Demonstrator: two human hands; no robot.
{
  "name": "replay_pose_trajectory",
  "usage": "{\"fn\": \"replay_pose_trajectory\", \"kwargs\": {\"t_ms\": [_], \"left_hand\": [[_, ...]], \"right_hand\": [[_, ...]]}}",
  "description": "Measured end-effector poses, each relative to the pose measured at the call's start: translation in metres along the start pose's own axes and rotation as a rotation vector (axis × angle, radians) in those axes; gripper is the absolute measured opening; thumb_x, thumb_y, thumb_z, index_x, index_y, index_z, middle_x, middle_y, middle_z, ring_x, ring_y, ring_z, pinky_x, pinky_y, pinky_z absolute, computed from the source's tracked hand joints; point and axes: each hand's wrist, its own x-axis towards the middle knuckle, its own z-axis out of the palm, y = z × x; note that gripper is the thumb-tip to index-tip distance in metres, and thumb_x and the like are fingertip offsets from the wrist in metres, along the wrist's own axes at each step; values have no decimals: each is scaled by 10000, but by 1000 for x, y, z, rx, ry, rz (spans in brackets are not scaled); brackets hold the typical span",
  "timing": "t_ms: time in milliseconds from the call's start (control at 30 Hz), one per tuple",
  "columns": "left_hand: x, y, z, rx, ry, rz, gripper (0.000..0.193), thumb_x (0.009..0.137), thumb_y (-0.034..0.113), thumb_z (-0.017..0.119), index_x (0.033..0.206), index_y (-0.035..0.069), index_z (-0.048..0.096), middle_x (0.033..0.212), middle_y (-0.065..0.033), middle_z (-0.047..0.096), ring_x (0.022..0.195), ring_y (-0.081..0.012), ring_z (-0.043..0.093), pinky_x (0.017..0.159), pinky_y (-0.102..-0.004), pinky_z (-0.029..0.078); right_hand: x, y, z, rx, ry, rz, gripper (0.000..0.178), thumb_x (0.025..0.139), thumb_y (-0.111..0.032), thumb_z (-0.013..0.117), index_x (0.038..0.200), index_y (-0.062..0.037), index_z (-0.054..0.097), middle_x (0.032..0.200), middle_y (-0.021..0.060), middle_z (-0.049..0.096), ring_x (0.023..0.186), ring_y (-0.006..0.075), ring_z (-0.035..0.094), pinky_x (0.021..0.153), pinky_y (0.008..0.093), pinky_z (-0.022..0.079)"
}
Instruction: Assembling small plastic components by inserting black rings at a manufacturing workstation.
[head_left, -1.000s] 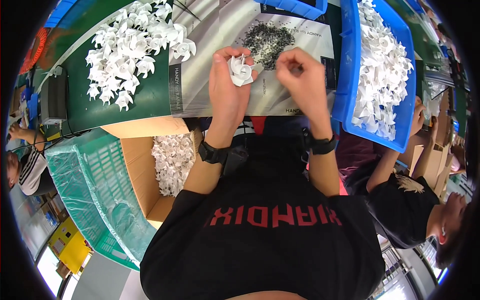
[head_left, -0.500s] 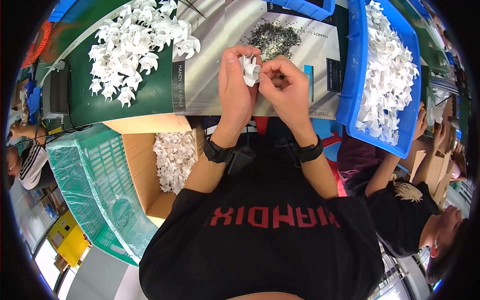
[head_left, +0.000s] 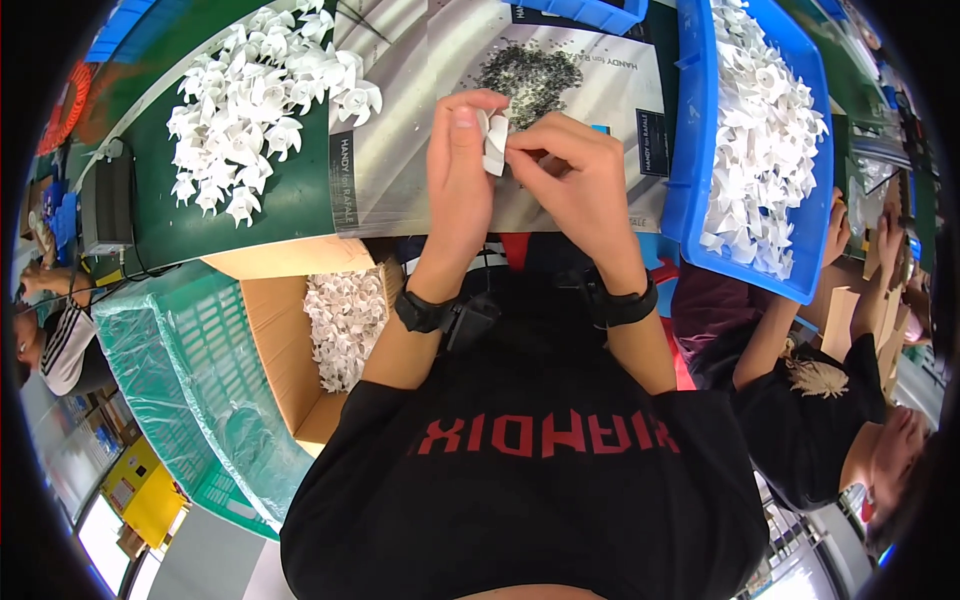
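A small white fan blade [head_left: 494, 148] with curved vanes is held between the thumb and fingers of my left hand [head_left: 462, 165]. My right hand [head_left: 572, 165] is closed in a pinch, its thumb and index fingertips right beside the blade's right side; whatever lies between them is too small to make out. Just beyond my hands, a spread of tiny dark and metallic parts [head_left: 530, 80] lies on a flattened printed cardboard sheet [head_left: 400, 160]. Left of the sheet, many similar white fan blades [head_left: 235, 110] are heaped on the green tabletop [head_left: 290, 200].
A blue bin [head_left: 690, 170] full of white blades stands at the right; another blue tray [head_left: 600, 12] is at the far edge. Below the table's left are an open carton [head_left: 275, 330] of blades and a green crate [head_left: 205, 345]. A co-worker [head_left: 800, 430] sits at the right.
The white blade has been turned in my left hand, so its vanes show from another side. My right fingertips stay beside it. The whole view has shifted slightly.
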Motion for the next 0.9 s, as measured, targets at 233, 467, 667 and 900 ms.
{"fn": "replay_pose_trajectory", "kwargs": {"t_ms": [233, 467, 667, 900], "left_hand": [[13, 22, -7, -327, 73, -95, 298, 1017, 253, 358, 1126, 14, 498, 1093, -60, 519, 888, -118, 469, 788, -260, 391], [6, 17, -11, -115, 39, -102, 236, 944, 150, 511, 1155, 46, 507, 1096, -56, 531, 950, -126, 489, 846, -277, 404], [0, 11, -1, 333, 34, 33, 359, 810, 38, 685, 1124, 30, 512, 1047, -43, 538, 888, -94, 528, 734, -256, 469], [0, 1, -5, 558, -72, 118, 447, 746, 35, 728, 1127, 31, 493, 997, -67, 561, 863, -156, 567, 735, -288, 471]], "right_hand": [[-7, 10, -15, 519, 219, 199, 116, 806, 37, 634, 905, -6, 675, 766, 5, 620, 599, 91, 559, 558, 222, 458], [7, 30, -28, 52, 356, 310, 96, 823, -54, 641, 904, -18, 676, 723, 27, 630, 585, 120, 568, 557, 279, 462], [21, 33, -27, -642, 194, 86, 127, 769, -71, 655, 870, 5, 654, 723, 112, 624, 561, 206, 573, 578, 318, 472], [24, 20, -32, -609, 11, 206, 79, 770, -42, 628, 826, 11, 615, 724, 105, 604, 616, 204, 578, 586, 299, 460]]}}
